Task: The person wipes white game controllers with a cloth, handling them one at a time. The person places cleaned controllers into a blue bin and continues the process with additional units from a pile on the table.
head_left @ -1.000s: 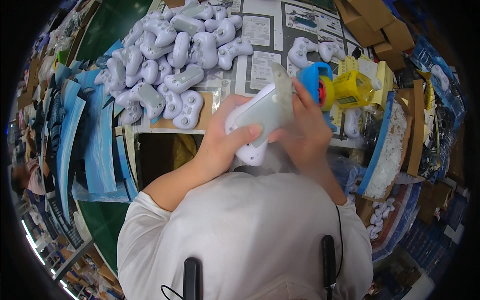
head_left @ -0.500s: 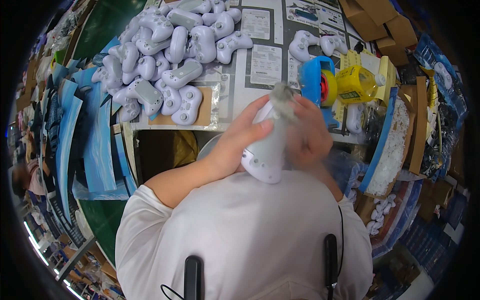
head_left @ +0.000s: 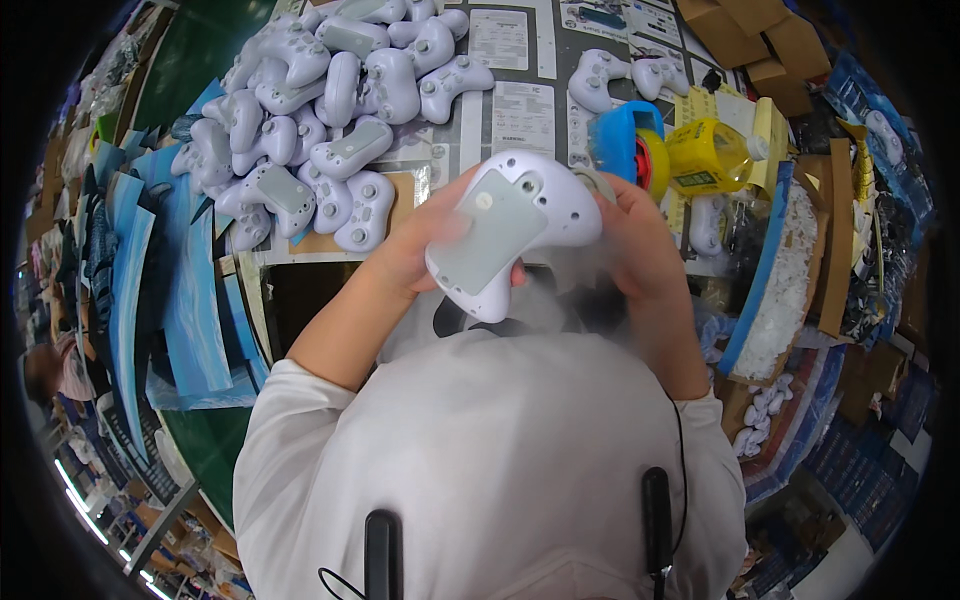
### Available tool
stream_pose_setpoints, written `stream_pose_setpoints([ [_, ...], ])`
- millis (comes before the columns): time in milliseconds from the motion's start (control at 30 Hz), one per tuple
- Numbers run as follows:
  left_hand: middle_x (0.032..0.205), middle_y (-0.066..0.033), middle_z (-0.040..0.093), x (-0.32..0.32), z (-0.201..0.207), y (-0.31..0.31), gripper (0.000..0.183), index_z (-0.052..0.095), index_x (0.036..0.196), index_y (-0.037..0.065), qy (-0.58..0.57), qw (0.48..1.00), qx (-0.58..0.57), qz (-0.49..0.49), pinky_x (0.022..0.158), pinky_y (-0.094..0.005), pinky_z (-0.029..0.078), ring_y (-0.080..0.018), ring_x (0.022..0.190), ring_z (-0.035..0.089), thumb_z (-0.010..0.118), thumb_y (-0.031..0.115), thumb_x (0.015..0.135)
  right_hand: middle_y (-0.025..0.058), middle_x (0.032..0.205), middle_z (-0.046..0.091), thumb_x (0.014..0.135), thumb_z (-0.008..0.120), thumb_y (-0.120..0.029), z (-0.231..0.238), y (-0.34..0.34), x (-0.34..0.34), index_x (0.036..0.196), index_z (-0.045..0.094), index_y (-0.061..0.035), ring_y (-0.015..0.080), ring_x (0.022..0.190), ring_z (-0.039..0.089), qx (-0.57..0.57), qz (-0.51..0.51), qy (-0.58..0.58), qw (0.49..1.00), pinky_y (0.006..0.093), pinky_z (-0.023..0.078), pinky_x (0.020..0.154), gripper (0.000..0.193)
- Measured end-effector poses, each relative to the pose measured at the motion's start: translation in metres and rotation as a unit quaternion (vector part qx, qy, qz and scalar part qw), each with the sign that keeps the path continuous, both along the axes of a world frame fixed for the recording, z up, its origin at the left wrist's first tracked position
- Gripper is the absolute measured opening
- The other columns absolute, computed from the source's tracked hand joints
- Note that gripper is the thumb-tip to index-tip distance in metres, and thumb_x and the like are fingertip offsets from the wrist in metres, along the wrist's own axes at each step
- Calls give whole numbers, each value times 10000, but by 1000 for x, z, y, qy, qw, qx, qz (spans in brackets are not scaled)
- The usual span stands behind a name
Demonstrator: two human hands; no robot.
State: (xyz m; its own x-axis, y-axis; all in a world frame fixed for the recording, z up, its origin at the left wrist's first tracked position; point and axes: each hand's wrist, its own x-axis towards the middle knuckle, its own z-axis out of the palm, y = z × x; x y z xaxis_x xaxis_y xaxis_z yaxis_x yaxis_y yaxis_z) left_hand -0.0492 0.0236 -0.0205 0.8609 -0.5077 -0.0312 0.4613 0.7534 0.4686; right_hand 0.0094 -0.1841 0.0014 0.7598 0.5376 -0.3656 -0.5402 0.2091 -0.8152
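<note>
My left hand (head_left: 418, 245) is closed round one grip of a white game controller (head_left: 505, 235), held in front of my chest at the table's near edge. The controller's back is turned up and shows a grey panel with small screw holes. At its other grip is my right hand (head_left: 645, 240), partly blurred, with the fingers curled round a greyish rag (head_left: 598, 184). Most of that rag is hidden behind the controller and the fingers. A large heap of like controllers (head_left: 345, 95) lies on the table to the far left.
Beyond my right hand stand a blue tape dispenser (head_left: 618, 135) and a yellow bottle (head_left: 708, 155) lying on its side. Two more controllers (head_left: 600, 80) rest behind them. Cardboard boxes (head_left: 775, 45) are at the far right, blue-printed card sheets (head_left: 190, 270) at the left.
The controller has turned from edge-on to back-up and moved a little away from me. My right hand, with the rag, has shifted outward to the controller's right end.
</note>
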Motion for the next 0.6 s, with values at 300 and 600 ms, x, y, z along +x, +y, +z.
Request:
stream_pose_setpoints([
  [300, 1021, -179, 538, 3, -4, -4, 571, 375, 1202, 9, 47, 997, -17, 57, 662, -389, 504, -308, 753, 607, 549, 318, 755, 91, 1150, 527, 795, 623, -172, -10, 1, -14, 1103, 537, 27, 164, 1016, 514, 154, -11, -36, 987, 315, 411, 868, 377],
  [600, 1121, -152, 483, -7, 29, -14, 664, 298, 1293, 39, 36, 974, 189, 121, 754, -353, 474, -258, 902, 560, 596, 230, 731, 97, 926, 557, 807, 616, -165, 14, -7, -20, 919, 554, 9, 196, 755, 570, 120, -143, -147, 971, 305, 460, 671, 216],
])
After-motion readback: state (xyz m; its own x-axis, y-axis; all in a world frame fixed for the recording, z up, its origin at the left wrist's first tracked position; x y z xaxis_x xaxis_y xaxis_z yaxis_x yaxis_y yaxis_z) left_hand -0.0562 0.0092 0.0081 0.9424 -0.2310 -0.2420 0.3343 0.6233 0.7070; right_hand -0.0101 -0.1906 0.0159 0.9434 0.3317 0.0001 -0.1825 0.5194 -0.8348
